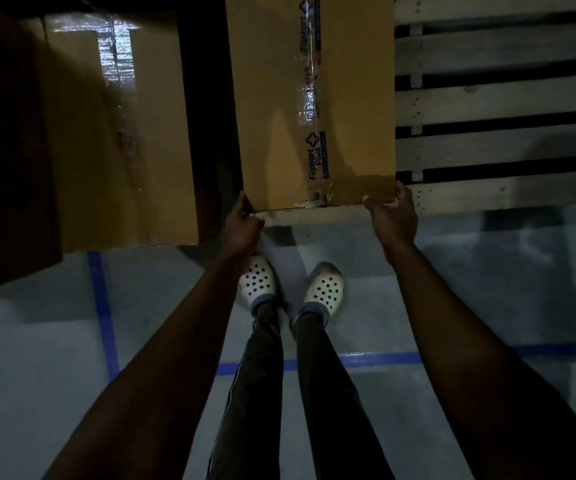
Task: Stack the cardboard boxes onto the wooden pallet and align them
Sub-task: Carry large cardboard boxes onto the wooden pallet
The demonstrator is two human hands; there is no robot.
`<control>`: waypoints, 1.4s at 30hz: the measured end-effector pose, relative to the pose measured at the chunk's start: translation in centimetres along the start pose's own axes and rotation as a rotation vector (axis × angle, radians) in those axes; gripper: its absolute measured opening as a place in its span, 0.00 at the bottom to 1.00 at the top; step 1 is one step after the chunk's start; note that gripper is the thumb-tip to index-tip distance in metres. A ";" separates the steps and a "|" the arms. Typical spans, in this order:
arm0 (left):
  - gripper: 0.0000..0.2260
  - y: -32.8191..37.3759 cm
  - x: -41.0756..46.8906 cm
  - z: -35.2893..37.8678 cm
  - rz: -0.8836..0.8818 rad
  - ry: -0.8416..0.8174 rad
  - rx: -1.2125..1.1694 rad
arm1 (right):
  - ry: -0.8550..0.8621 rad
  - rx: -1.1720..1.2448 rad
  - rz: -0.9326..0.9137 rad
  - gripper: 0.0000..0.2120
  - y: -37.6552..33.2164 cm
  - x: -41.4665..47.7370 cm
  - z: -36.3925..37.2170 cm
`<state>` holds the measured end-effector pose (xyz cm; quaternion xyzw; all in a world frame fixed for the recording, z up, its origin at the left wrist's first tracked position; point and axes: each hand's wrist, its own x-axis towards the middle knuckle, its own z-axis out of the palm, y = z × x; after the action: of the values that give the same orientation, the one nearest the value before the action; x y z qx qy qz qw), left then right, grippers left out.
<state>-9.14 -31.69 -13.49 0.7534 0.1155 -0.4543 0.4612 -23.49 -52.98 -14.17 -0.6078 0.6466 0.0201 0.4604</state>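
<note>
A brown cardboard box [311,98] sealed with clear printed tape lies on the wooden pallet [494,105], its near edge close to the pallet's front board. My left hand [243,225] grips the box's near left corner with curled fingers. At the near right corner, my right hand [392,211] holds the edge, thumb on top. A second, larger cardboard box [120,133] sits to the left in shadow, also taped along its top.
Bare pallet slats stretch to the right of the box. The grey floor [487,271] carries blue tape lines [103,306]. My feet in white perforated clogs [324,289] stand right in front of the pallet. A dark shape fills the far left.
</note>
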 end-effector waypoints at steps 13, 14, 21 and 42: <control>0.28 -1.4 -2.7 -0.3 0.010 -0.059 -0.068 | -0.001 0.007 0.019 0.34 2.1 -2.4 -0.1; 0.28 -1.4 -2.8 -0.5 0.017 -0.072 -0.036 | -0.018 -0.030 0.011 0.36 2.0 -2.5 -0.2; 0.33 1.3 -6.9 -4.1 0.113 -0.023 0.266 | -0.150 -0.377 -0.166 0.39 -1.6 -9.0 1.3; 0.22 -5.4 -10.1 -45.9 0.376 0.693 0.418 | -0.556 -0.251 -0.428 0.33 -15.8 -40.1 36.5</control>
<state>8.48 10.44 -1.29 0.9461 0.0300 -0.0970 0.3075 3.51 -4.94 -1.93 -0.7524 0.3477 0.1669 0.5340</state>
